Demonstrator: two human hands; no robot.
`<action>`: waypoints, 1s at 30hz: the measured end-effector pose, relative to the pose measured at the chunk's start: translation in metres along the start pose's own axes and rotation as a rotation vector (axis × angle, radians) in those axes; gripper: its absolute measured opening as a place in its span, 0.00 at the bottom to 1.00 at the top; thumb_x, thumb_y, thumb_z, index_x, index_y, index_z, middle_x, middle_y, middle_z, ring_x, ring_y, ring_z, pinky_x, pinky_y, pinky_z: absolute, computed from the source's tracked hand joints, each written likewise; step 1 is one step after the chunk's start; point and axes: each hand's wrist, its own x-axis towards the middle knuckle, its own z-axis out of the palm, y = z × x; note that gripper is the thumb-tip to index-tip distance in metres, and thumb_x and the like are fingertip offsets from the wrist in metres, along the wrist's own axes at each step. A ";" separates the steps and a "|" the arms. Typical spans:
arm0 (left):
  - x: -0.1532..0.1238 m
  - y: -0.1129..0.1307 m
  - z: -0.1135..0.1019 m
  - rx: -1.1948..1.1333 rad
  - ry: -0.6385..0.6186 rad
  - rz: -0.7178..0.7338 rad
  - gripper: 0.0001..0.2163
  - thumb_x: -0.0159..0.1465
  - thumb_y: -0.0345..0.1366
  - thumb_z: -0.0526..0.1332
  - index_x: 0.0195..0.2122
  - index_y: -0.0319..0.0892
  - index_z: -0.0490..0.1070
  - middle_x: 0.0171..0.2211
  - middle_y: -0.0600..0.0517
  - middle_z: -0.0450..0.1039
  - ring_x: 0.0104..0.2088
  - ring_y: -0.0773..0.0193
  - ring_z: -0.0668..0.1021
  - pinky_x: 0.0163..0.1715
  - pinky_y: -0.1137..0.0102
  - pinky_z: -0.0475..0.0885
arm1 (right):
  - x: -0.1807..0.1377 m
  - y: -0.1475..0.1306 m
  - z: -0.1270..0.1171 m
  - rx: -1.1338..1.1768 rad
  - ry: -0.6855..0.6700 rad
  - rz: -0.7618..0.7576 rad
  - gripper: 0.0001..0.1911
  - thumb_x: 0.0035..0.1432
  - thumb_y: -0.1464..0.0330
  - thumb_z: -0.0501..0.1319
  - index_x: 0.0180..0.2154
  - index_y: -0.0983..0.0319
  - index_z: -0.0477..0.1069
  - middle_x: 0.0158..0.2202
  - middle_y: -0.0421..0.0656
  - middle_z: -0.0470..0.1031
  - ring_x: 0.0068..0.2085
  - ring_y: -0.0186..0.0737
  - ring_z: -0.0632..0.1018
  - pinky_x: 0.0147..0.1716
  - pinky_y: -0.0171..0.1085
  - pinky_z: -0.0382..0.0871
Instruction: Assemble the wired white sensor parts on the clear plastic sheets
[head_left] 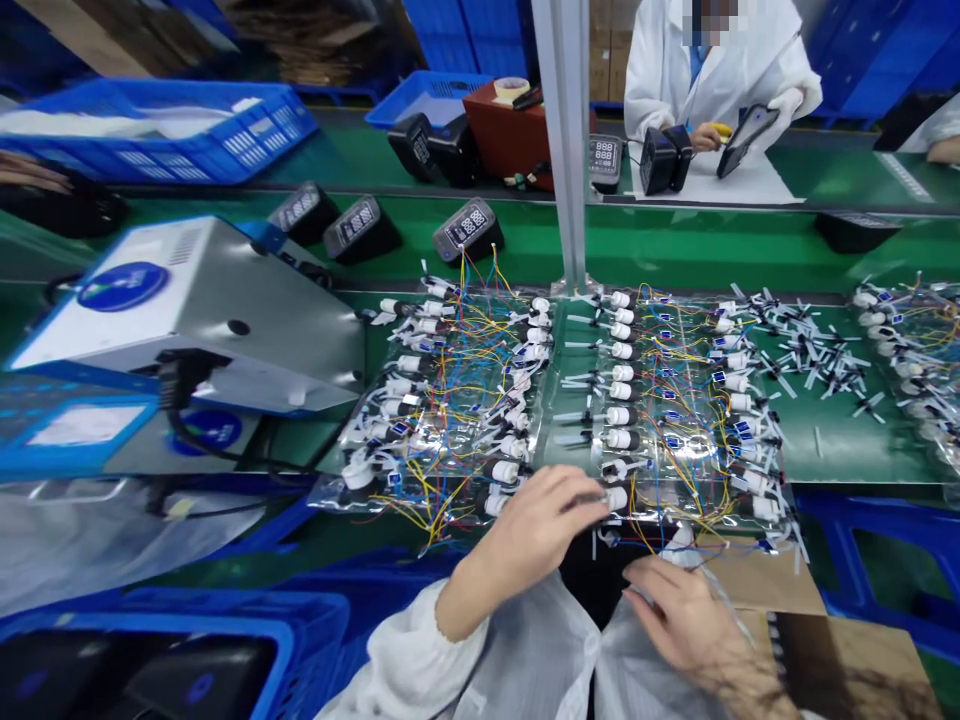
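Observation:
My left hand (541,522) reaches over the near edge of a clear plastic sheet (551,450). Its fingers are closed in a pinch on a small white-capped cylindrical part (616,498) at the end of a row. Lower down, my right hand (686,612) is half curled, thumb and fingers apart, with nothing visible between them. Just above its knuckles is another white wired part (681,540); contact with it is unclear. Rows of similar parts with black bodies, pale ties and yellow, red and blue wires (675,400) cover the plastic.
Loose black-and-white tie pieces (814,350) lie to the right. At left stands a white-and-blue machine (277,310) with a black cable. Display units (469,230) sit behind, beyond a metal post (566,150). Across the bench a co-worker (720,80) handles a black device. Blue crates (172,130) stand around.

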 end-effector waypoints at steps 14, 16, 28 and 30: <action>0.010 -0.003 0.035 -0.181 0.136 -0.083 0.04 0.72 0.35 0.62 0.42 0.42 0.77 0.35 0.52 0.79 0.35 0.64 0.76 0.38 0.66 0.66 | 0.025 -0.004 -0.030 -0.136 0.239 0.018 0.17 0.68 0.63 0.63 0.57 0.54 0.71 0.56 0.47 0.78 0.39 0.41 0.84 0.35 0.38 0.77; 0.014 0.000 0.040 -0.227 0.158 -0.101 0.04 0.71 0.35 0.63 0.41 0.42 0.76 0.35 0.51 0.79 0.35 0.64 0.77 0.39 0.66 0.67 | 0.033 -0.001 -0.030 -0.204 0.284 0.018 0.13 0.71 0.67 0.58 0.55 0.55 0.72 0.52 0.46 0.80 0.43 0.42 0.84 0.37 0.38 0.76; 0.011 -0.012 0.034 -0.339 0.043 -0.033 0.08 0.73 0.31 0.56 0.47 0.42 0.75 0.39 0.45 0.79 0.41 0.58 0.76 0.43 0.63 0.72 | 0.047 0.016 -0.056 -0.162 0.201 0.065 0.20 0.67 0.58 0.64 0.59 0.54 0.70 0.54 0.46 0.78 0.47 0.45 0.83 0.41 0.40 0.80; 0.010 -0.013 0.036 -0.338 0.050 -0.021 0.08 0.73 0.31 0.56 0.47 0.42 0.74 0.38 0.46 0.79 0.40 0.58 0.77 0.43 0.63 0.72 | 0.047 0.018 -0.057 -0.166 0.151 0.051 0.17 0.68 0.59 0.64 0.56 0.53 0.72 0.53 0.45 0.78 0.45 0.43 0.84 0.40 0.39 0.81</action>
